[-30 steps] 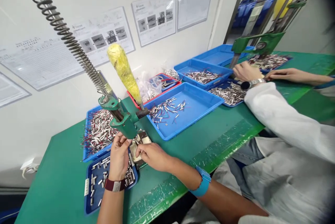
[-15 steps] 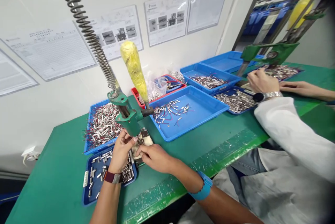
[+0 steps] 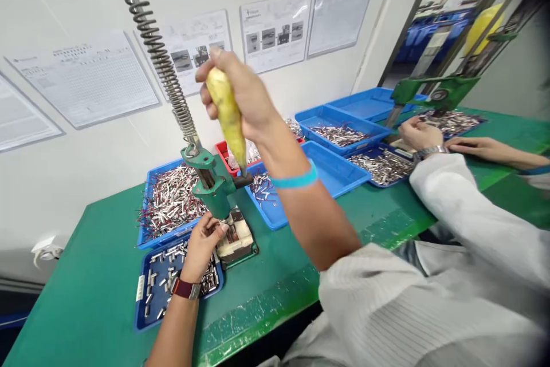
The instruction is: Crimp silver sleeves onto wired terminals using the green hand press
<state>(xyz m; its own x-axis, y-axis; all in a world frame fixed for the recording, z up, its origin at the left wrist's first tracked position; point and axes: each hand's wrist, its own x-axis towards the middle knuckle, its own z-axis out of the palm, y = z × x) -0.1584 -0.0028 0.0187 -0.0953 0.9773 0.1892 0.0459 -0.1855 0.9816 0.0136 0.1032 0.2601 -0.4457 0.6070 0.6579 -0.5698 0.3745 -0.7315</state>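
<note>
Handle (image 3: 228, 121), twelve o'clock from the left hand (image 3: 201, 244), whose narrowed fingers' contents I cannot tell, is newly wrapped by right hand (image 3: 251, 95) fingers, suggesting a lever step.

Has a parts tray (image 3: 172, 236) left of the press (image 3: 215, 198), a cylinder tray (image 3: 155, 297) front-left, a third tray (image 3: 339, 169) right, wall sheets (image 3: 275, 32) behind.

The spring (image 3: 149, 36) is bare metal, the press (image 3: 216, 201) green-painted metal, the yellow handle (image 3: 227, 115) shiny; the trays (image 3: 339, 171) are smooth plastic, the table (image 3: 103, 247) glossy (scuffed along its front edge (image 3: 262, 321)).
</note>
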